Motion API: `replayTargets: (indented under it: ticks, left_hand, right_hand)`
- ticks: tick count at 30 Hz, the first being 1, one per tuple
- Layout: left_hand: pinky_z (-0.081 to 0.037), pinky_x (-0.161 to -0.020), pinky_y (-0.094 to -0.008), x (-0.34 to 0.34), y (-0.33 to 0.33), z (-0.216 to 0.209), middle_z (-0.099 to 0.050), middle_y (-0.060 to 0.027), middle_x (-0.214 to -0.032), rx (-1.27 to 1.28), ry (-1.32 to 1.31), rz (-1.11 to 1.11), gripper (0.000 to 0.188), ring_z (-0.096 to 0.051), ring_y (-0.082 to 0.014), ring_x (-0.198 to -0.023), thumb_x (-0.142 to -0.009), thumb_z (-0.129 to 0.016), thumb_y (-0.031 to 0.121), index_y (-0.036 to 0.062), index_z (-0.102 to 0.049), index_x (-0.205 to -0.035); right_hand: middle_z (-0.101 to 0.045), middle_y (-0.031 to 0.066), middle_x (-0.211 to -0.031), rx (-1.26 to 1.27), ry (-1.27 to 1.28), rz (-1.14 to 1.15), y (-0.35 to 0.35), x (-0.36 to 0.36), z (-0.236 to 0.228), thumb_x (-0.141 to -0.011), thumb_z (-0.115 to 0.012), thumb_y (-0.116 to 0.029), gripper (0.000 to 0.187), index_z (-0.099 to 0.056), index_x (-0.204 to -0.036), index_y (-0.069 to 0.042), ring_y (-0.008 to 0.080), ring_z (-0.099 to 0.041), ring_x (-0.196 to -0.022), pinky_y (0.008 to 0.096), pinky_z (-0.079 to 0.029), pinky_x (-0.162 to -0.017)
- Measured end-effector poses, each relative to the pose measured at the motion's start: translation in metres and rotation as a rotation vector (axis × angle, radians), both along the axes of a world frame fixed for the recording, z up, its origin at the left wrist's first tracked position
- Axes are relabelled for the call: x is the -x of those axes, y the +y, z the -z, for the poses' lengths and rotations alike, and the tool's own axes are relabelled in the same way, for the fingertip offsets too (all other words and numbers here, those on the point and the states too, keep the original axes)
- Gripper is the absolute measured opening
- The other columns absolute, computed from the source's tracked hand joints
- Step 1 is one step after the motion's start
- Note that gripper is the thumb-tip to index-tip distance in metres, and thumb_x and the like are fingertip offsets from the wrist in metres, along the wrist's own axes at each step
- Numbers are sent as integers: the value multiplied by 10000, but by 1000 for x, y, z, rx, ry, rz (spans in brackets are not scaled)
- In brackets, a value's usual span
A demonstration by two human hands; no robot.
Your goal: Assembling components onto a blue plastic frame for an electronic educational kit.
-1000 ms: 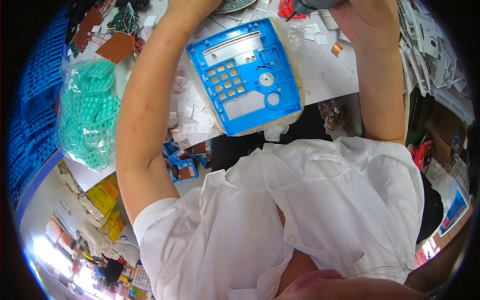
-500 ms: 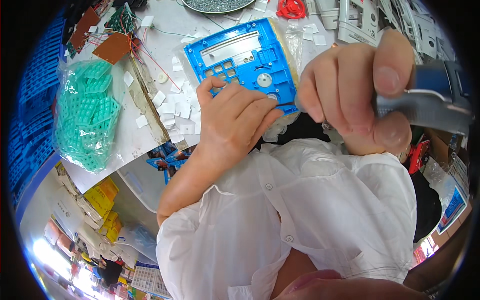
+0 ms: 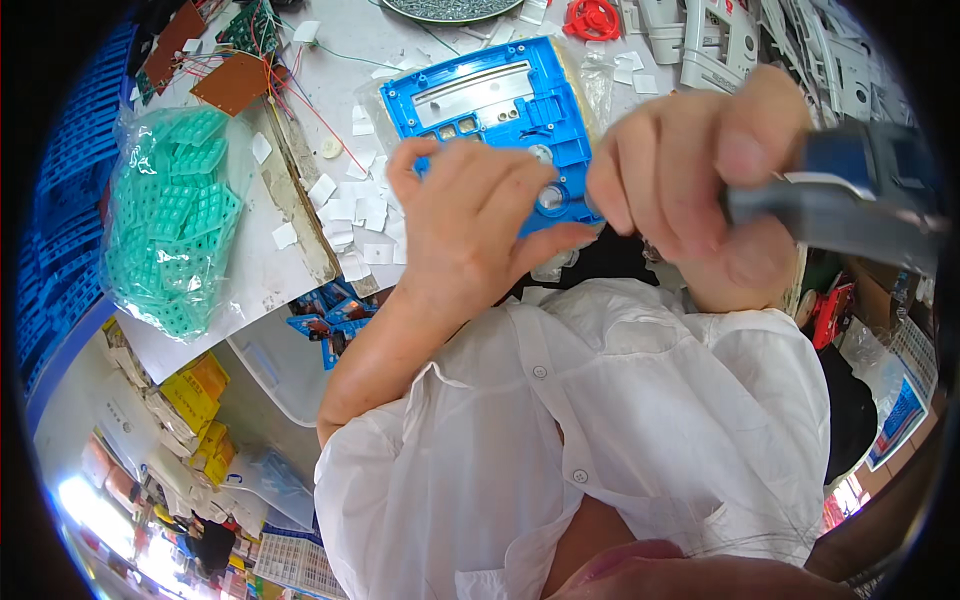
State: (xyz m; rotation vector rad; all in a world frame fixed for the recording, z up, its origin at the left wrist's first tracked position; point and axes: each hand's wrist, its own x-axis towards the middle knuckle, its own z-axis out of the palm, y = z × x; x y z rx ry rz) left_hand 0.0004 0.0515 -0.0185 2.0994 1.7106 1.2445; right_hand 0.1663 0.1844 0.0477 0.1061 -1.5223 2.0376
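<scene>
The blue panel (image 3: 572,115) lies on the table (image 3: 345,85) in front of me, slightly askew, its hollow side up. My left hand (image 3: 460,220) covers its lower left part and most of its square key openings; the fingers are bent and spread, the thumb well apart from them, with nothing visible in the grasp. Whether my fingertips press on the plastic I can't tell. My right hand (image 3: 690,190) is clenched around a power tool (image 3: 850,200), grey and dark blue, blurred; its working tip doesn't show, and my fist hides the table behind it.

The panel is moulded plastic with ribs, screw posts, a long slot over a silvery strip, and a round ring near its lower right. Crinkled clear film (image 3: 598,85) sticks out beside it.

White square pieces (image 3: 372,212) are scattered to the left, and thin red wires (image 3: 320,130) trail from a brown board (image 3: 232,83). Farther left sits a clear bag of glossy green keypads (image 3: 170,220). Beyond the panel, a dish (image 3: 455,21) of small metal bits is cut off by the top edge, near a red ring-shaped part (image 3: 592,20) and white housings (image 3: 718,45).
</scene>
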Motion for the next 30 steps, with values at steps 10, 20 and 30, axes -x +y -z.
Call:
replayTargets:
  ticks: [10, 20, 30]
  left_hand:
    - [-300, -1019, -572, 5, -2, 11, -625, 2, -1132, 177, 274, -45, 410, -556, -234, -1038, -704, -836, 463, 189, -736, -992]
    - [-315, -1035, -592, 3, -3, 14, -610, 0, -1027, 169, 268, -72, 346, -558, -231, -1010, -692, -838, 437, 190, -761, -921]
    - [-414, -958, -510, 154, -25, -10, -709, -35, -1050, 241, 232, -380, 306, -622, -250, -1103, -779, -775, 191, 125, -720, -1073]
  right_hand:
    - [-505, 11, -678, -181, -120, 308, -9, 17, 54, -988, -702, -193, 273, -487, -1119, -88, 131, -497, -600, 329, -448, -609]
    - [-545, 25, -720, -227, -124, 177, -2, 24, 61, -933, -760, -159, 282, -511, -1037, -75, 135, -516, -610, 320, -442, -589]
    - [-477, -46, -767, -143, 25, 235, 81, -17, -4, -1013, -623, -299, 426, -566, -1366, -66, 85, -434, -694, 329, -401, -739]
